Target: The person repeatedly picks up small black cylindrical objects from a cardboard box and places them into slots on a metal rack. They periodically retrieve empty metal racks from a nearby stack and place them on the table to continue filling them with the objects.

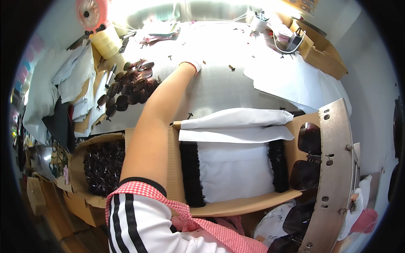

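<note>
My left arm stretches forward over the metal worktop, and my left hand (195, 65), in a white covering, rests at or just above its bright far part. Glare washes out the fingers, so their pose and anything in them are hidden. Left of my forearm lies a loose pile of dark tinted sunglasses lenses (130, 90). Small dark pieces (232, 67) are scattered near the hand. In front of me a cardboard box (236, 205) holds white paper (236, 168) between two packed black rows (192, 173). My right hand is out of view.
Another box (76, 162) at left holds many dark shiny pieces. A metal rail (337, 168) runs along the right, with large dark lenses (306, 175) beside it. White sheets (295, 80), a pink fan (90, 14), yellow tape rolls (106, 42) and a charger (295, 41) stand farther back.
</note>
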Demonstrator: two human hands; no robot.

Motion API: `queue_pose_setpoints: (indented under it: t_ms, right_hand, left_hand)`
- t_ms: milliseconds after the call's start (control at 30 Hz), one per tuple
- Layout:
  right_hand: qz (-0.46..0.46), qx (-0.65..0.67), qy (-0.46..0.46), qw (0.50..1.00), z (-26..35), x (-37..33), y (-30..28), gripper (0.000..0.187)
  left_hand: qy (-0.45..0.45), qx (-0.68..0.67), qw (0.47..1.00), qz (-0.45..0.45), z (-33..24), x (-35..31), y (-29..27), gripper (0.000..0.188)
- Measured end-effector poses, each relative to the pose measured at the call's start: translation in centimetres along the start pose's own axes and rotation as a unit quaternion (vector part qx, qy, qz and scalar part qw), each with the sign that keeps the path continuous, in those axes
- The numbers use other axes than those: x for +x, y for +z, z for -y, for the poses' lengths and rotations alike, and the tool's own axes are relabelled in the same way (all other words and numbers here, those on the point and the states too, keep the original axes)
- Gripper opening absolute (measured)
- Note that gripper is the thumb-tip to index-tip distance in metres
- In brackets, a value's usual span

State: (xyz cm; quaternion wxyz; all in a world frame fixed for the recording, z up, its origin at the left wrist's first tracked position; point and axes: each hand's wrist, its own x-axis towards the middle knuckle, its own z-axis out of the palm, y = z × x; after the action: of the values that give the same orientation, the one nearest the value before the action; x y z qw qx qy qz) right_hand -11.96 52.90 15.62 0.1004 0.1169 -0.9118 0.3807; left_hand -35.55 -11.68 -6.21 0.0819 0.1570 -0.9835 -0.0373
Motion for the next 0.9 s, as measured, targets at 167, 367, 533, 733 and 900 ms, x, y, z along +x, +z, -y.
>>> queue_pose_setpoints:
  t_ms: [167, 367, 533, 733, 900]
  right_hand:
    - [0.079, 0.125, 0.022, 0.989, 0.2, 3.7, 1.5, 0.019]
    - [0.063, -0.017, -0.089, 0.994, 0.5, 6.5, 2.6, 0.025]
    - [0.087, 0.023, -0.058, 0.994, 4.5, 8.3, 4.7, 0.012]
    - [0.074, -0.22, -0.438, 0.868, 13.4, 13.9, 11.4, 0.022]
    - [0.069, -0.301, -0.624, 0.718, 19.0, 18.4, 16.6, 0.022]
  left_hand:
    - [-0.023, 0.105, 0.994, 0.031, 1.3, 1.7, 1.9, 0.035]
    - [-0.027, 0.115, 0.992, -0.046, 10.3, -4.5, -3.7, 0.035]
    - [-0.056, 0.149, 0.985, -0.073, 14.6, -13.9, -12.8, 0.046]
    - [0.285, -0.279, 0.892, -0.215, 0.3, -16.0, -21.2, 0.048]
    - [0.289, -0.154, 0.924, -0.198, -10.9, -13.0, -28.1, 0.046]
